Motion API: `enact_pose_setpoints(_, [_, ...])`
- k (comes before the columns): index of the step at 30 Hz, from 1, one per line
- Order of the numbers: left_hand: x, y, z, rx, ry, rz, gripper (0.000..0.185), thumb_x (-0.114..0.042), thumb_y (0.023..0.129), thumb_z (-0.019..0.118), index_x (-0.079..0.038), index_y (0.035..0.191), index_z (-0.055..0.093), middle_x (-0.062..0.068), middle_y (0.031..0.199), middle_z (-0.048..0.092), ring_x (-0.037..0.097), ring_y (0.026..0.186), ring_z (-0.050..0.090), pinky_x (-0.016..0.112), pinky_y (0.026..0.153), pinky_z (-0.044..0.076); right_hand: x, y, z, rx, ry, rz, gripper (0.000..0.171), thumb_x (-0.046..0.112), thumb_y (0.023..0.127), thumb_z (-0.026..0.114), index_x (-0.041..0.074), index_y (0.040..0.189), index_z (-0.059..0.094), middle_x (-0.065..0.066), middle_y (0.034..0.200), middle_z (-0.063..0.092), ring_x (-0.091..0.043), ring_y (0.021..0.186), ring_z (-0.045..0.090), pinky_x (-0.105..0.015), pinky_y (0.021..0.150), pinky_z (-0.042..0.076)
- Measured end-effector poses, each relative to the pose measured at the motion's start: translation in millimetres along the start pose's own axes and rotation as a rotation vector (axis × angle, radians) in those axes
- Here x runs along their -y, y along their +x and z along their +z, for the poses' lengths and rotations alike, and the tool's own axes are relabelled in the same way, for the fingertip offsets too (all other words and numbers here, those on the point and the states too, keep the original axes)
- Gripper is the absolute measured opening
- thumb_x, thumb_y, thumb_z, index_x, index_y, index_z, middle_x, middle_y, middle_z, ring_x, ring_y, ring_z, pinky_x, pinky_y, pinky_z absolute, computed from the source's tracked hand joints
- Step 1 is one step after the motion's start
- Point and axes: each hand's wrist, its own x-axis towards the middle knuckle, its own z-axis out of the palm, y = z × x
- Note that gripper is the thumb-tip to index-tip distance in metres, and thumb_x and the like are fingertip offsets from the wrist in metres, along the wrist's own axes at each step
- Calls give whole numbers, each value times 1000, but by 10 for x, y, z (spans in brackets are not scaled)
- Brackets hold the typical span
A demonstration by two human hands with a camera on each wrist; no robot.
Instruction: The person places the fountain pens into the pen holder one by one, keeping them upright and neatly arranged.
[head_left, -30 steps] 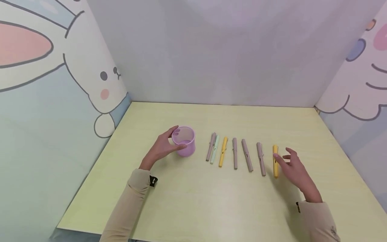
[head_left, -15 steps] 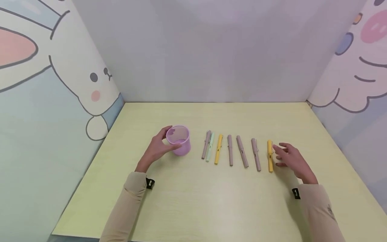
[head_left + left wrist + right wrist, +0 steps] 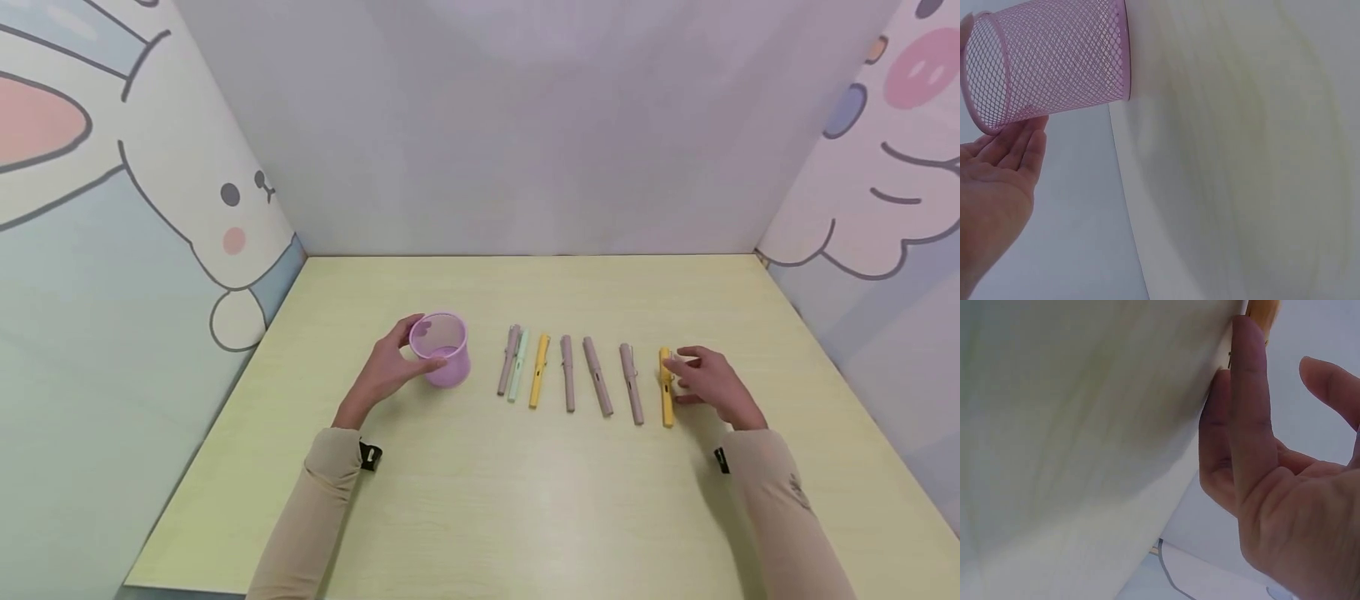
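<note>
My left hand holds a pink mesh cup standing on the pale yellow table, thumb behind it and fingers on its near side. The left wrist view shows the cup against the fingers of that hand. At the far right of a row of pens lies a yellow pen. My right hand rests beside it, its straight fingertips touching the pen's right side. In the right wrist view the fingers reach up to the pen's end.
Between cup and right hand lie several more pens side by side: a mauve one against a mint one, a yellow one, then three mauve ones. Cartoon-printed walls close the table on three sides.
My right hand has moved left and forward until its fingertips touch the rightmost yellow pen. The left hand stays on the cup. The head view has shifted a little.
</note>
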Motion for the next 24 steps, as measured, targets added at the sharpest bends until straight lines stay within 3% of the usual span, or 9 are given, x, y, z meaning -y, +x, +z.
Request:
enact_pose_setpoints(4, [5,-1,6,3,3,-11,95,-38,83,88,-8,157,38,15,150,53,37,136,48,61,108,41,13,47,11,5,-35,28,73,30,108,55,-20,151,22,-42,142,37,-39,112,54,-33,76,61])
enact_pose_setpoints(10, [17,2,15,4,0,-15,94,-37,83,88,-8,158,38,15,149,53,37,137,48,60,108,41,25,89,18,6,-94,52,73,26,105,62,-18,150,26,-39,133,44,-22,86,67,-33,72,61])
enact_pose_setpoints(14, [11,4,11,2,0,-12,94,-37,83,88,-8,157,39,15,149,54,37,136,48,60,108,41,30,103,26,1,-137,56,69,21,103,63,-17,148,27,-39,128,47,-19,74,68,-34,69,61])
enact_pose_setpoints(18, [7,4,4,1,2,-9,94,-37,83,88,-8,157,38,15,149,54,37,137,48,60,108,41,37,103,24,0,-156,61,66,17,103,62,-17,147,27,-41,127,47,-19,72,68,-34,68,60])
enact_pose_setpoints(24, [7,1,5,3,7,-8,93,-37,83,88,-8,157,39,15,149,54,37,137,48,61,108,41,13,78,7,8,-90,37,63,12,103,58,-19,147,26,-40,127,47,-19,79,67,-35,70,62])
